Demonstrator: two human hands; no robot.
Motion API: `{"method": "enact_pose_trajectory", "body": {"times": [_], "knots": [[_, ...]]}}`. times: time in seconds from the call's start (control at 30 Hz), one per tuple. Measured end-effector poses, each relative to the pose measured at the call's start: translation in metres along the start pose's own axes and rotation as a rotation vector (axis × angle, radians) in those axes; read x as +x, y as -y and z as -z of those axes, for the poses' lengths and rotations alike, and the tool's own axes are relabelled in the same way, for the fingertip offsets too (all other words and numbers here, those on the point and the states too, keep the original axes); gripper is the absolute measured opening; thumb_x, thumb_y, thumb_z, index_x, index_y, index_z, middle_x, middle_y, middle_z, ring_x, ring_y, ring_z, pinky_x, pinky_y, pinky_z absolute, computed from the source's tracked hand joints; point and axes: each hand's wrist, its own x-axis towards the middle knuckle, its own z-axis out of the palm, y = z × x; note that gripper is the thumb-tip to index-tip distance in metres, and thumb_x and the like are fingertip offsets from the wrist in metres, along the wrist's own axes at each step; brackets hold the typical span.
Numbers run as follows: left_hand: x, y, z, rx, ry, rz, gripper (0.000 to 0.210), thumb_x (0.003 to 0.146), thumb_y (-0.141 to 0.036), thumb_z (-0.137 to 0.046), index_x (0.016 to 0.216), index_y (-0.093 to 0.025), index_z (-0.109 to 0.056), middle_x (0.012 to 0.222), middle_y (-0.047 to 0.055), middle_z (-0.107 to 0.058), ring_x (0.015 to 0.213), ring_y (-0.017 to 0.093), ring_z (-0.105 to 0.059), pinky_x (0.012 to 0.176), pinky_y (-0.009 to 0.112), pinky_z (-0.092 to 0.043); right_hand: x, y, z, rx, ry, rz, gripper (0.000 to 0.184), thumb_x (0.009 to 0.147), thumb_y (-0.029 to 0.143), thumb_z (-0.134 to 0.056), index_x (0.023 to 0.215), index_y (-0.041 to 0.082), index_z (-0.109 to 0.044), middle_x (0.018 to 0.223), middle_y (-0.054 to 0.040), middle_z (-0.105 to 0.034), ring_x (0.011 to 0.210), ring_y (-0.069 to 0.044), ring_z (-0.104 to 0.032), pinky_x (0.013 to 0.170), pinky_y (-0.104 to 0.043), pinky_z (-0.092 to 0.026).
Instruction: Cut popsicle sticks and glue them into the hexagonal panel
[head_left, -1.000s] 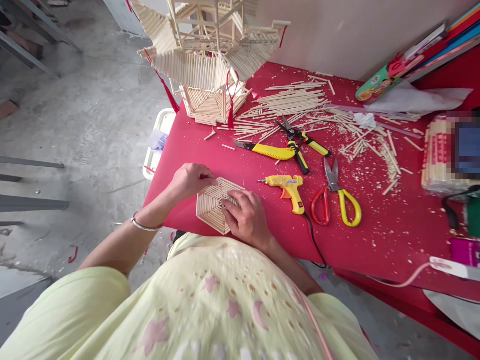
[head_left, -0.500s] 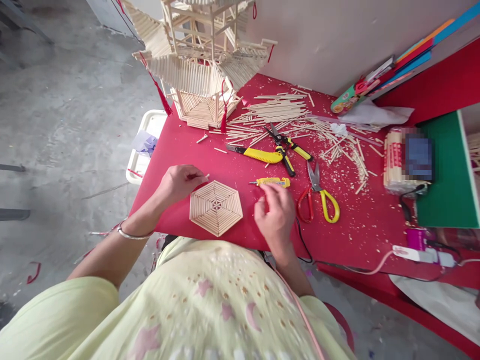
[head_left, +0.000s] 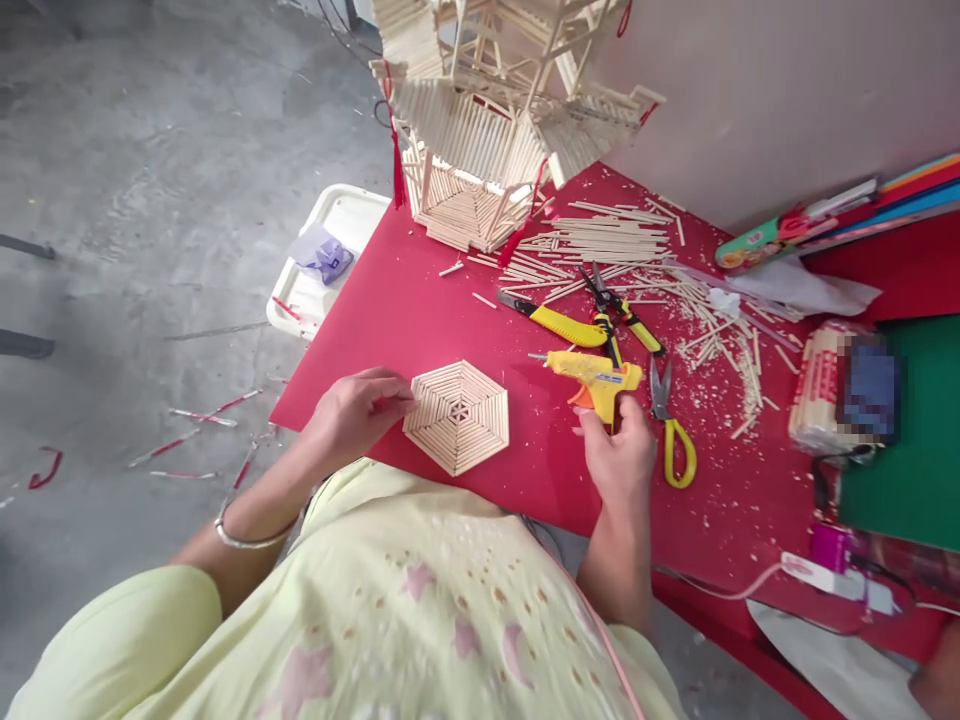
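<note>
A flat hexagon panel of pale wooden sticks (head_left: 457, 418) lies on the red tabletop (head_left: 360, 340) in front of me. My left hand (head_left: 367, 405) is at its left edge, thumb and fingers pinched on a small wooden stick, mostly hidden by the fingers. In my right hand (head_left: 619, 445) is a yellow hot glue gun (head_left: 592, 370), gripped by its handle, an orange trigger showing. Its nozzle points left, above the table and to the right of the panel. Scissors (head_left: 679, 450) with a yellow handle lie just right of that hand.
A tiered stick pavilion (head_left: 480, 140) with red tassels stands at the back. Near it lie loose sticks (head_left: 607, 235), a yellow utility knife (head_left: 566, 325) and pliers (head_left: 630, 320). A bagged stick bundle (head_left: 814, 390) and a power strip (head_left: 825, 575) are at right; a white tray (head_left: 352, 210) is at left.
My right hand has taken hold of the glue gun and raised it off the table. My left hand has come down slightly beside the panel. The view has shifted.
</note>
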Motion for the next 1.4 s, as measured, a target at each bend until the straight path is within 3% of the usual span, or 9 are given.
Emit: {"method": "enact_pose_trajectory", "body": {"times": [0.07,0.17,0.3,0.4,0.53,0.73,1.4], "knots": [[-0.001,0.000,-0.006,0.037,-0.024,-0.005,0.021,0.096,-0.038,-0.064,0.089,-0.023,-0.077,0.106,0.003,-0.075,0.081,0.014,-0.066,0.069,0.026,-0.047,-0.010,0.024,-0.001,0.075,0.062,0.009,0.029,0.092,0.043,-0.057,0.112,0.023,-0.064,0.083,-0.0023,-0.072,0.068,-0.020,-0.067,0.066,-0.032,-0.052],[0.001,0.000,-0.016,0.043,-0.067,-0.032,0.019,0.096,-0.033,-0.063,0.091,-0.023,-0.078,0.105,0.004,-0.075,0.083,0.015,-0.067,0.067,0.026,-0.046,-0.021,0.058,-0.010,0.038,0.096,0.246,0.020,0.091,0.040,-0.057,0.102,0.023,-0.061,0.082,-0.0016,-0.066,0.071,-0.019,-0.063,0.064,-0.031,-0.049],[0.003,-0.001,-0.022,0.046,-0.094,-0.039,0.019,0.097,-0.035,-0.064,0.092,-0.023,-0.079,0.106,0.005,-0.076,0.086,0.016,-0.068,0.066,0.025,-0.046,-0.023,0.080,-0.030,-0.199,0.012,0.466,0.035,0.091,0.053,-0.067,0.106,0.021,-0.061,0.089,-0.0047,-0.062,0.077,-0.021,-0.062,0.063,-0.032,-0.049],[0.006,-0.002,-0.022,0.064,-0.098,-0.030,0.021,0.098,-0.036,-0.063,0.093,-0.023,-0.080,0.107,0.004,-0.078,0.084,0.016,-0.069,0.065,0.025,-0.046,-0.021,0.082,-0.043,-0.379,-0.031,0.492,0.038,0.093,0.055,-0.068,0.107,0.020,-0.064,0.094,-0.0079,-0.064,0.078,-0.022,-0.064,0.059,-0.031,-0.046],[0.010,-0.002,-0.021,0.065,-0.092,-0.023,0.022,0.096,-0.036,-0.063,0.094,-0.024,-0.081,0.108,0.004,-0.079,0.079,0.014,-0.068,0.064,0.025,-0.045,-0.018,0.082,-0.051,-0.461,-0.047,0.525,0.029,0.095,0.044,-0.064,0.108,0.019,-0.066,0.093,-0.0076,-0.065,0.074,-0.020,-0.063,0.055,-0.030,-0.040],[0.013,-0.004,-0.019,0.056,-0.077,-0.009,0.021,0.095,-0.034,-0.063,0.093,-0.025,-0.082,0.106,0.003,-0.079,0.077,0.013,-0.068,0.062,0.024,-0.044,-0.018,0.085,-0.056,-0.512,-0.061,0.548,0.022,0.093,0.037,-0.062,0.103,0.018,-0.067,0.090,-0.0060,-0.064,0.070,-0.018,-0.061,0.053,-0.029,-0.035],[0.013,-0.003,-0.018,0.058,-0.077,-0.010,0.021,0.095,-0.035,-0.063,0.093,-0.025,-0.082,0.106,0.004,-0.079,0.075,0.013,-0.067,0.061,0.025,-0.044,-0.016,0.083,-0.058,-0.536,-0.059,0.556,0.018,0.092,0.029,-0.058,0.103,0.018,-0.067,0.089,-0.0048,-0.065,0.070,-0.019,-0.061,0.054,-0.031,-0.034]]}}
